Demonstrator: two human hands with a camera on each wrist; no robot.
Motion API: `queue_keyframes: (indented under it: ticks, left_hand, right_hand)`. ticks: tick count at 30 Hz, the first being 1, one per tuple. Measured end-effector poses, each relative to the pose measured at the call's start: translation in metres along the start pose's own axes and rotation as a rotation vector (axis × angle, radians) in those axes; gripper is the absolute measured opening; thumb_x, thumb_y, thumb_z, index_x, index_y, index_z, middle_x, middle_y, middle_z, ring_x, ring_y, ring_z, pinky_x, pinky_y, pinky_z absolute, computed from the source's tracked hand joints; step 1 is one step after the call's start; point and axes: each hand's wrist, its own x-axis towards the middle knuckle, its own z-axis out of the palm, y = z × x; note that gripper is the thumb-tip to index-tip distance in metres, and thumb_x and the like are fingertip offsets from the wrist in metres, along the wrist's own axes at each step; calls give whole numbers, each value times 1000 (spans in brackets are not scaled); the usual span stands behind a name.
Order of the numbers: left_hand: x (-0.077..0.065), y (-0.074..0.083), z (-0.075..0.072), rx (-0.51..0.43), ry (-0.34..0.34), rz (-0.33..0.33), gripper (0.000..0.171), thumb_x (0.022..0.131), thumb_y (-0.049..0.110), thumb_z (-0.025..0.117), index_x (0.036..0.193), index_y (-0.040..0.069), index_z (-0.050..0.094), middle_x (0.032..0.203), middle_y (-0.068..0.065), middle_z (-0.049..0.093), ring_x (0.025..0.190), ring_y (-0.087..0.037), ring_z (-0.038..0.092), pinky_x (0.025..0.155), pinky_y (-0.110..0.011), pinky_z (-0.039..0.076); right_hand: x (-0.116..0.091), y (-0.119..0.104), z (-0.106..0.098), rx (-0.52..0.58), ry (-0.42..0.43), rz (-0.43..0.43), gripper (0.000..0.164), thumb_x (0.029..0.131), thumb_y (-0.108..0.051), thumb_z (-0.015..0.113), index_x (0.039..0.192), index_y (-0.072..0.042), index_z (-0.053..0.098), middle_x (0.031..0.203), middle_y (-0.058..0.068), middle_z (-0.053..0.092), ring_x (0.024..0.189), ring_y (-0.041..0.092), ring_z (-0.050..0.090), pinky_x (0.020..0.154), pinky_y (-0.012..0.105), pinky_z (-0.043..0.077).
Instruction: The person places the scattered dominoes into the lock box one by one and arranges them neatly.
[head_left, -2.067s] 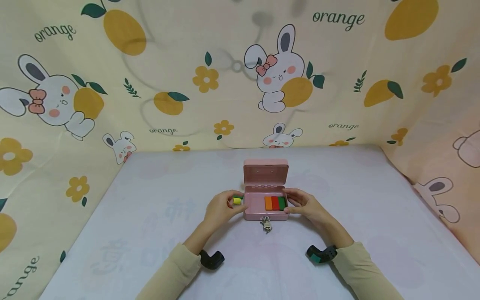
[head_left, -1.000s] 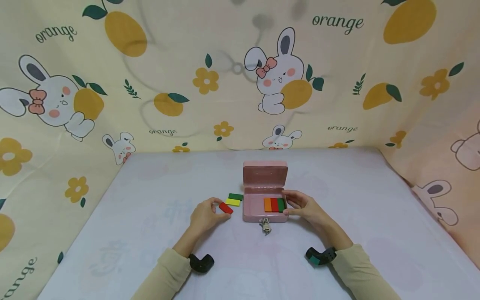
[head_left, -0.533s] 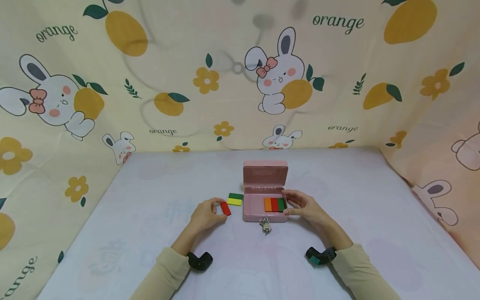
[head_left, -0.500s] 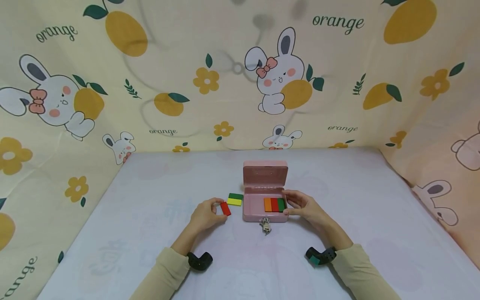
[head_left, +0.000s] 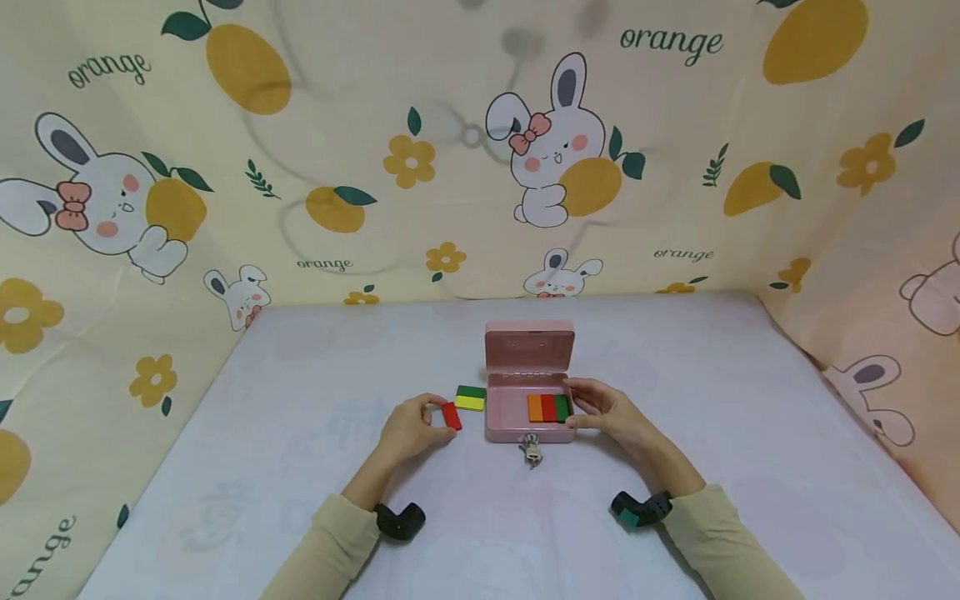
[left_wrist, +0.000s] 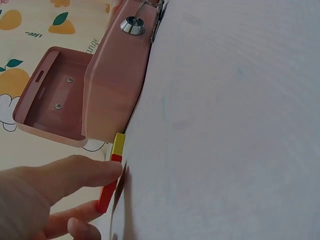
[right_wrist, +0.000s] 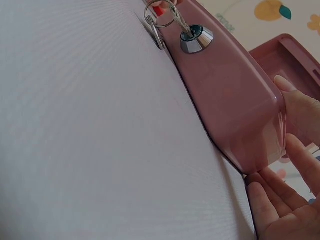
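My left hand point(head_left: 412, 429) pinches a red block point(head_left: 451, 417) by its ends between thumb and fingers, low over the table. Just beyond it, a yellow block point(head_left: 470, 404) and a green block point(head_left: 472, 392) lie flat side by side, left of a pink cash box point(head_left: 504, 410). The box stands with its lid up and a key in its front lock. Inside, at the right end, an orange block point(head_left: 535, 408), a red block and a green block sit in a row. My right hand point(head_left: 611, 412) holds the box's right end, thumb at the front corner and fingers toward the back.
Keys on a ring point(head_left: 531, 452) hang from the front of the box. A white cover point(head_left: 337, 358) lies over the table. Behind it rises a cream cloth point(head_left: 450, 217) printed with rabbits and oranges. Each wrist wears a black camera point(head_left: 401, 522).
My left hand has moved left from the box's side, leaving the green and yellow blocks on the table. The yellow one now aligns with the green; the held red block has turned. My right hand stays.
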Motion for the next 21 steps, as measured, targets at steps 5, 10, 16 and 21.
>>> queue_keyframes:
  ticks: [5, 10, 16, 21]
  left_hand:
    - [-2, 1, -2, 8, -4, 25, 44, 75, 17, 79, 117, 8, 65, 65, 2, 40, 59, -12, 35, 56, -23, 26]
    - [-3, 4, -4, -12, -7, 40, 46, 75, 15, 78, 118, 9, 65, 64, 2, 40, 58, -12, 35, 56, -23, 25]
    - [-4, 7, -6, -39, -21, 51, 45, 76, 15, 79, 118, 9, 66, 66, 1, 40, 60, -12, 35, 57, -23, 26]
    - [-4, 12, -6, -63, -39, 73, 45, 77, 15, 79, 120, 8, 65, 65, 1, 39, 60, -12, 35, 56, -22, 25]
  right_hand:
    - [0, -1, 0, -5, -6, -20, 71, 83, -11, 73, 142, 5, 38, 153, 26, 32, 144, 45, 28, 108, 29, 34]
    - [-1, -1, 0, -2, -10, -25, 71, 83, -10, 73, 142, 6, 37, 153, 28, 31, 143, 46, 28, 108, 31, 33]
    - [0, 0, -1, -1, -8, 0, 72, 83, -13, 74, 143, 4, 37, 154, 25, 30, 144, 44, 28, 108, 28, 34]
    - [1, 1, -1, -1, 2, 23, 71, 84, -12, 73, 144, 1, 37, 154, 24, 31, 145, 42, 28, 107, 28, 34]
